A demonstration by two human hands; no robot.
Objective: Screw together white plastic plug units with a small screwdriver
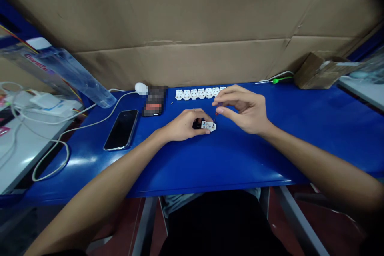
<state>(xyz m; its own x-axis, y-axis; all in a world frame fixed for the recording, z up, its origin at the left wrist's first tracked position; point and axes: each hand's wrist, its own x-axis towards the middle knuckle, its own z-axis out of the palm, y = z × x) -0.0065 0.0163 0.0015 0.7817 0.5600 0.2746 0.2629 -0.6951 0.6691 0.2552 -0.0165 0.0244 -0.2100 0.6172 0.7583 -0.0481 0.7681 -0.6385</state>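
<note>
A blue workbench (240, 160) stands against a creased cardboard backing (186, 20), its surface crowded with a small electrical job. Near the middle of the bench, a person's left hand (181, 125) cups a white terminal block (208, 126), the fingers curled together and clamped around it from the side, with a small dark piece just under the fingertips, too hidden to identify. The right hand (243, 109) comes in from the other side, its thumb and forefinger (223, 97) pinched together on a slim red-shafted screwdriver (215, 119), the other fingers loosely apart. The tip stands upright at the block's top face, though the exact contact is too small to tell. A steady grip low on the block and a vertical driver appear to suit such fine work, keeping the tip from slipping. A row of matching white blocks (198, 94) lines the bench's far edge, partly behind the right hand. To the left lie a black smartphone (121, 130), a blurred object (154, 101) and a looping white cable (60, 140).
</note>
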